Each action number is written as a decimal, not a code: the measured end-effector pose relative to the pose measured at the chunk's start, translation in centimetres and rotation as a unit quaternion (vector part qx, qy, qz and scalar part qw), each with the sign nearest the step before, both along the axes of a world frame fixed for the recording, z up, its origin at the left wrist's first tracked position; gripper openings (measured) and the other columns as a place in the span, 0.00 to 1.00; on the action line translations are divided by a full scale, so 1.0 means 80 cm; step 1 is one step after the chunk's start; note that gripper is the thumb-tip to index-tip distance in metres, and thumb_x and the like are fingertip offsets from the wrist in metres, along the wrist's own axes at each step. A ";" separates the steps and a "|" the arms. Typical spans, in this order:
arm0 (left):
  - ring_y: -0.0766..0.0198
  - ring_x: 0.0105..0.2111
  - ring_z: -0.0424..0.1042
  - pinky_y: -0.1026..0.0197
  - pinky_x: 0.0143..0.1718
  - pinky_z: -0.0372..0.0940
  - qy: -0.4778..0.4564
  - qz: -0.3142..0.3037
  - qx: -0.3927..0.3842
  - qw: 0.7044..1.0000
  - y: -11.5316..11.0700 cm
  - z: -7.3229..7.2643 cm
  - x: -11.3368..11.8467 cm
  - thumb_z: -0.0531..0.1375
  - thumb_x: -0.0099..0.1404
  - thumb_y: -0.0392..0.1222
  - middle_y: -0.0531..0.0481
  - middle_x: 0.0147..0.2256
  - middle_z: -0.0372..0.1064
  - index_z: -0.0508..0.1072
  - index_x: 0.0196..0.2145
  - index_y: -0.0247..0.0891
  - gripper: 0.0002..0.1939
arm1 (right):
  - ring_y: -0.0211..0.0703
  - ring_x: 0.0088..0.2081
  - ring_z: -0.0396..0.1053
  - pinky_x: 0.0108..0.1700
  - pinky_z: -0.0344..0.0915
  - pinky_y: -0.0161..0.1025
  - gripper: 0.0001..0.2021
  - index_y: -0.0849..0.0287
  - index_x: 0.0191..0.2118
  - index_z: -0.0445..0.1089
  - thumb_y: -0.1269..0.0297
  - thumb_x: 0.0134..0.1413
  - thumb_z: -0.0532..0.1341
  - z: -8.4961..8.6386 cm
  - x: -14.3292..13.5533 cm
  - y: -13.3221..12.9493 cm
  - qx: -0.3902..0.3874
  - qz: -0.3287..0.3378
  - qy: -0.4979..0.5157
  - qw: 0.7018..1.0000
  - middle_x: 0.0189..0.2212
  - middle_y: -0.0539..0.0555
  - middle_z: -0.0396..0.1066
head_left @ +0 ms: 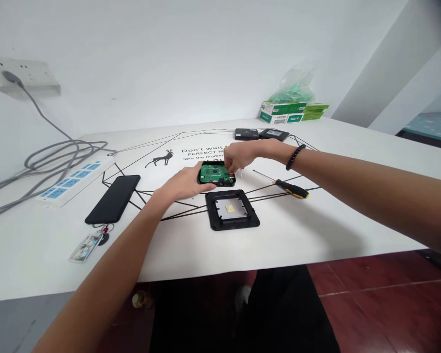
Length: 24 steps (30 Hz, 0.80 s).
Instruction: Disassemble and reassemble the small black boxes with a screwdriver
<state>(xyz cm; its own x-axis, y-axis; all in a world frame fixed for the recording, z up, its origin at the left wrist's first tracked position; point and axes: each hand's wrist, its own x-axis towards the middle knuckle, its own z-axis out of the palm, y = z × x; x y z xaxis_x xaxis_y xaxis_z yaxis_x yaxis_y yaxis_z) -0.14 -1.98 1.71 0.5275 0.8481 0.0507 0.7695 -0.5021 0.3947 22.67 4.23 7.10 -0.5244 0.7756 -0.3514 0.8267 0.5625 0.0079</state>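
A green circuit board [210, 171] sits inside a small open black case [226, 184] on the table. My left hand [183, 182] grips the case at its left side, with the thumb along the near edge. Over the right part of the board, my right hand [239, 154] is closed with its fingertips pointing down; whatever they pinch is hidden. Just nearer to me lies a square black cover [215, 223], inner side up, with a metal plate [234, 212] and a pale yellow pad. A black-and-yellow screwdriver [293, 189] rests to the right.
On the left are a black phone [113, 198] with a charm [85, 247], a power strip [77, 177] and coiled grey cable [62, 152]. Two flat black devices [247, 134] lie farther back. Green-and-white boxes [282, 112] under a plastic bag [297, 88] stand by the wall.
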 end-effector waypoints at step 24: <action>0.49 0.71 0.55 0.48 0.70 0.52 -0.040 -0.009 0.039 0.998 0.010 -0.017 -0.007 0.53 0.72 0.55 0.42 0.72 0.52 0.54 0.72 0.39 0.36 | 0.55 0.46 0.72 0.46 0.67 0.47 0.28 0.63 0.52 0.72 0.41 0.61 0.61 -0.050 0.027 -0.179 0.034 0.146 0.220 0.964 0.45 0.64 0.73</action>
